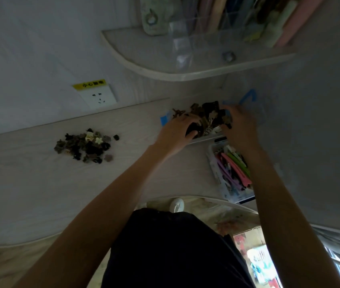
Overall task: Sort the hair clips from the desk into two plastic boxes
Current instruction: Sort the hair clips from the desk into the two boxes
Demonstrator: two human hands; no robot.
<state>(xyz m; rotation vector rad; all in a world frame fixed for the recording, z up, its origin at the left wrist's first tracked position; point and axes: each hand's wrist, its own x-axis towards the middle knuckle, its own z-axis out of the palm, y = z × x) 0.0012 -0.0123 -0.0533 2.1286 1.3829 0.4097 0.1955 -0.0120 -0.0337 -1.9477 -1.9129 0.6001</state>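
A heap of dark claw hair clips [204, 113] fills a clear plastic box [206, 139] with a blue lid edge at the back of the desk. My left hand [177, 129] curls over the heap's left side and grips dark clips there. My right hand [239, 125] holds the heap's right side, fingers curled on the clips. A second clear box [216, 173] nearer me holds long flat clips in pink, green and purple [233, 167]. A loose pile of small dark and cream flower clips [86, 145] lies on the desk to the left.
A wall socket [98, 97] with a yellow label sits behind the desk [40, 183]. A curved shelf [165, 71] above carries a clear organiser and books. A white shoe [176, 204] shows below the desk edge.
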